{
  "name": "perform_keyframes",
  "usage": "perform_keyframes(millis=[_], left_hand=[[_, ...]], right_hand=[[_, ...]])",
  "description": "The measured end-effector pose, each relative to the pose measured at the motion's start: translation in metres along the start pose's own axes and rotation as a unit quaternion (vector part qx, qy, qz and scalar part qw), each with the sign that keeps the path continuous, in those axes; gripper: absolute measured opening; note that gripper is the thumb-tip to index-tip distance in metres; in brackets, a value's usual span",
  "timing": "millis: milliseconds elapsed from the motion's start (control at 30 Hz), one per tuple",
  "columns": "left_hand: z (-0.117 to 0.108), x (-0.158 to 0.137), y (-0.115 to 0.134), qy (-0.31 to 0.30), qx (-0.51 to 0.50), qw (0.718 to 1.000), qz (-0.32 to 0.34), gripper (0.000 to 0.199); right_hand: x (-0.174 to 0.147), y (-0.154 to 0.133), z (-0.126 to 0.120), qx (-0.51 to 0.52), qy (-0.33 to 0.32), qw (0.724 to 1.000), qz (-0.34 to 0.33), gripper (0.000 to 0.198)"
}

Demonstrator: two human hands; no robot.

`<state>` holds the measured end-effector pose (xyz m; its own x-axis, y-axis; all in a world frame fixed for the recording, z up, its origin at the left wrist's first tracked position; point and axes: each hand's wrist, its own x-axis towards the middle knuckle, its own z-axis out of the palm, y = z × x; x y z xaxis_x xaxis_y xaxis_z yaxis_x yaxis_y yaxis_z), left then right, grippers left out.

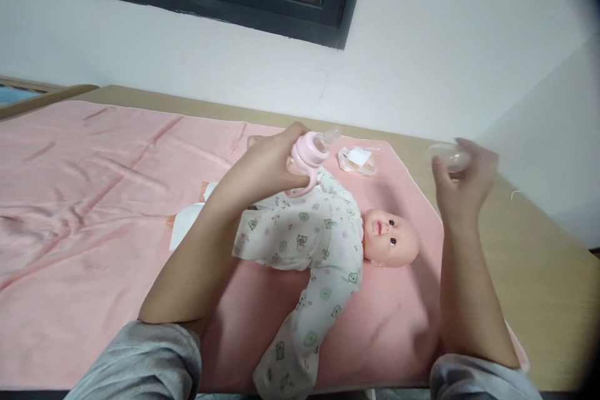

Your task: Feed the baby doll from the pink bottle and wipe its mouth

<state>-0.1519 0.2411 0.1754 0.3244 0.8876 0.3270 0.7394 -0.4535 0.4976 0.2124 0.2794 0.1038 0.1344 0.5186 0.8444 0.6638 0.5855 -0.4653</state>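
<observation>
A pink baby bottle [309, 151] with a clear teat and a handle is gripped in my left hand [276, 159], its teat tilted to the right. Off to the right, my right hand [469, 172] is closed around a clear bottle cap [447, 156], slightly blurred. Below the bottle lies a baby doll [391, 239] on its back, dressed in a white printed outfit [300, 237], head towards the right. My left forearm passes over the doll's lower body and hides part of it.
A pink blanket [117, 200] covers much of the wooden table [529, 262]. Near the doll's head, a small clear packet [357, 159] with a white label lies on the blanket. Behind the table stand a white wall [412, 62] and a dark window frame [281, 9].
</observation>
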Motion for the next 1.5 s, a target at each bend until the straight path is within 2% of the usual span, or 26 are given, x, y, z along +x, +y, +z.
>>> perform_keyframes(millis=[33,100,167,233,333,433,600,733,867,1100,1333,1500], left_hand=[[-0.003,0.002,-0.005,0.019,0.004,1.0,-0.009,0.046],[-0.006,0.006,-0.015,0.048,0.005,0.998,-0.026,0.047],[-0.008,0.01,-0.027,0.072,0.008,0.996,-0.042,0.05],[-0.008,0.014,-0.037,0.09,0.022,0.994,-0.063,0.053],[-0.008,0.018,-0.051,0.115,0.054,0.986,-0.107,0.053],[-0.007,0.022,-0.062,0.122,0.074,0.98,-0.142,0.047],[0.005,0.036,-0.09,0.102,0.074,0.976,-0.18,0.05],[0.02,0.048,-0.12,0.033,0.131,0.961,-0.24,0.055],[0.03,0.051,-0.137,-0.017,0.168,0.944,-0.284,0.062],[0.035,0.052,-0.147,-0.06,0.154,0.938,-0.305,0.069],[0.025,0.048,-0.148,-0.072,0.143,0.938,-0.306,0.083],[0.001,0.04,-0.136,-0.083,0.161,0.918,-0.352,0.112]], right_hand=[[-0.003,0.023,0.003,-0.065,0.022,0.996,0.05,0.048],[-0.015,0.063,0.01,-0.138,-0.013,0.982,0.126,0.05],[-0.032,0.093,0.017,-0.18,-0.056,0.968,0.164,0.051],[-0.05,0.114,0.02,-0.203,-0.086,0.953,0.209,0.051],[-0.068,0.131,0.02,-0.217,-0.146,0.933,0.247,0.052],[-0.074,0.136,0.019,-0.216,-0.192,0.922,0.258,0.06],[-0.077,0.137,0.021,-0.21,-0.205,0.917,0.27,0.069],[-0.079,0.137,0.021,-0.2,-0.195,0.926,0.253,0.069],[-0.08,0.138,0.021,-0.2,-0.192,0.927,0.254,0.068],[-0.081,0.14,0.02,-0.195,-0.19,0.928,0.252,0.068],[-0.081,0.137,0.02,-0.2,-0.187,0.927,0.257,0.064],[-0.08,0.134,0.024,-0.215,-0.161,0.926,0.265,0.065]])
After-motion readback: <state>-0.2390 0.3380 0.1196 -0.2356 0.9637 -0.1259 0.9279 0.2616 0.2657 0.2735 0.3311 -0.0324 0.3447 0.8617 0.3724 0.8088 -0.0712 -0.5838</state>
